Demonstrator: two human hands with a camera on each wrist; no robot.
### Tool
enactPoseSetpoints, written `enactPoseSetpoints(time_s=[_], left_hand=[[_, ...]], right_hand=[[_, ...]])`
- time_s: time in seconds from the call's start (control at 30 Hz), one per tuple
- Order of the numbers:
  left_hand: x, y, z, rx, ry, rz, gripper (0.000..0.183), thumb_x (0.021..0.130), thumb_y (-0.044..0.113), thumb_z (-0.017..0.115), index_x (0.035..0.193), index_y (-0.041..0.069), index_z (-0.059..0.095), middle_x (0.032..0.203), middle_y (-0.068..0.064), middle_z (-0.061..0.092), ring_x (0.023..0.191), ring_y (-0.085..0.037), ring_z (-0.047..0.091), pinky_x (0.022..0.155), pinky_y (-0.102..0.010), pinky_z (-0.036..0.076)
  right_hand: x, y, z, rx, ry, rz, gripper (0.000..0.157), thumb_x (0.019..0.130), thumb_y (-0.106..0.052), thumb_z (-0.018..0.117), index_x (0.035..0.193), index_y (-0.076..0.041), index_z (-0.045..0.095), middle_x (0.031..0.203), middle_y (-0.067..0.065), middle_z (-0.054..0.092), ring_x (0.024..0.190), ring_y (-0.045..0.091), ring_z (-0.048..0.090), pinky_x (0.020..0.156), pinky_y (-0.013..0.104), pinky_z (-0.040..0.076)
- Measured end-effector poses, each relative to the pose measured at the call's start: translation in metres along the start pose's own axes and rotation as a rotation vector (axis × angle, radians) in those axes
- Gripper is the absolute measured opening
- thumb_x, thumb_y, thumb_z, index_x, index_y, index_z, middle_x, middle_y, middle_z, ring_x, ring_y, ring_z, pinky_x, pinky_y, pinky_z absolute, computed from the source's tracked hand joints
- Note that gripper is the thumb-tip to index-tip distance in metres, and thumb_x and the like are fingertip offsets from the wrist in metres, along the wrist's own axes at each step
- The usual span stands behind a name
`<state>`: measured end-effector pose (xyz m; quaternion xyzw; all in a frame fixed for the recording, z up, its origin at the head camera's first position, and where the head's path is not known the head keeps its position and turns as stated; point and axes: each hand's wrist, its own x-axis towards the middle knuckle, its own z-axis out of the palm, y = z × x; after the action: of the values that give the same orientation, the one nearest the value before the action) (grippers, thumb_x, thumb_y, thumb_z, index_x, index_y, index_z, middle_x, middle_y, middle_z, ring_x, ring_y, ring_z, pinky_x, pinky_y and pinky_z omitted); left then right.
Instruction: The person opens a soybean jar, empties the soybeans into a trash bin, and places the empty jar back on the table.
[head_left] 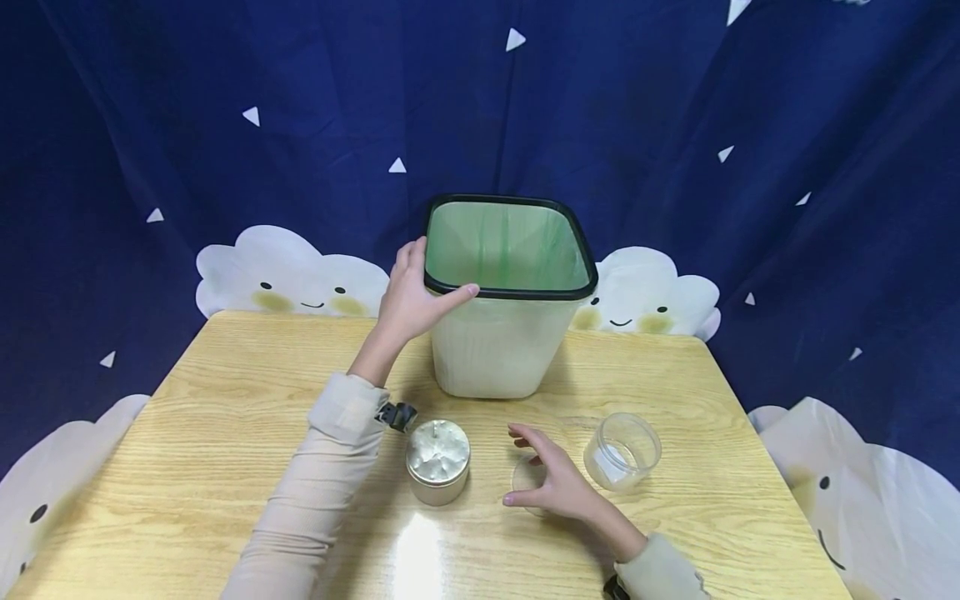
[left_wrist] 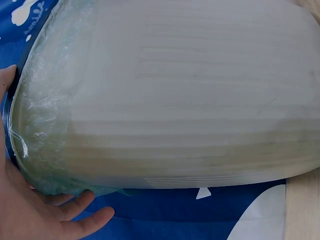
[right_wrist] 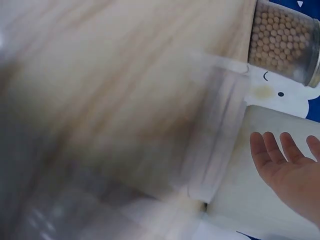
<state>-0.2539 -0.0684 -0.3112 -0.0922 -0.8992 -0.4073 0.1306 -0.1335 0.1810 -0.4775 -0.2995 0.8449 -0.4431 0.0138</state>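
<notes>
A trash bin [head_left: 495, 350] with a black rim and a green-tinted liner stands at the back of the table. My left hand [head_left: 414, 302] rests at its front left corner, thumb along the front rim and fingers against the left side. In the left wrist view, the fingers [left_wrist: 80, 205] lie extended by the clear plastic liner [left_wrist: 42, 125]. My right hand [head_left: 553, 475] hovers with parted fingers over a clear round disc, perhaps a lid [head_left: 528, 475], on the table. Beside it is an uncovered clear plastic jar [head_left: 624, 450] with a white label.
A silver-lidded jar [head_left: 438, 462] stands in front of the bin, near my left sleeve; small round tan balls [right_wrist: 280, 37] fill it in the right wrist view. The wooden table [head_left: 247, 400] ends at a blue curtain [head_left: 322, 125] with white cloud shapes.
</notes>
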Motion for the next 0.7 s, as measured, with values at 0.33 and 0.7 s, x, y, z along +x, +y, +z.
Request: enactPoseSetpoints(time_s=[0.33,0.7], left_hand=[[0.001,0.0,0.001,0.004,0.013,0.01,0.104,0.07,0.058,0.066,0.145,0.007,0.017,0.146,-0.012,0.019,0.131,-0.028,0.023,0.098,-0.053,0.03],[0.001,0.0,0.001,-0.002,0.014,0.004,0.104,0.069,0.059,0.066,0.145,0.006,0.018,0.146,-0.013,0.019,0.131,-0.029,0.024,0.098,-0.053,0.03]], right_hand=[[0.011,0.0,0.019,0.01,-0.057,0.013,0.104,0.062,-0.036,0.082,0.142,-0.004,0.024,0.133,0.022,0.041,0.117,0.034,0.044,0.095,0.049,0.036],[0.026,-0.007,0.027,0.077,-0.12,0.087,0.109,0.06,-0.031,0.083,0.144,-0.005,0.019,0.136,0.021,0.037,0.12,0.035,0.041,0.098,0.049,0.033]])
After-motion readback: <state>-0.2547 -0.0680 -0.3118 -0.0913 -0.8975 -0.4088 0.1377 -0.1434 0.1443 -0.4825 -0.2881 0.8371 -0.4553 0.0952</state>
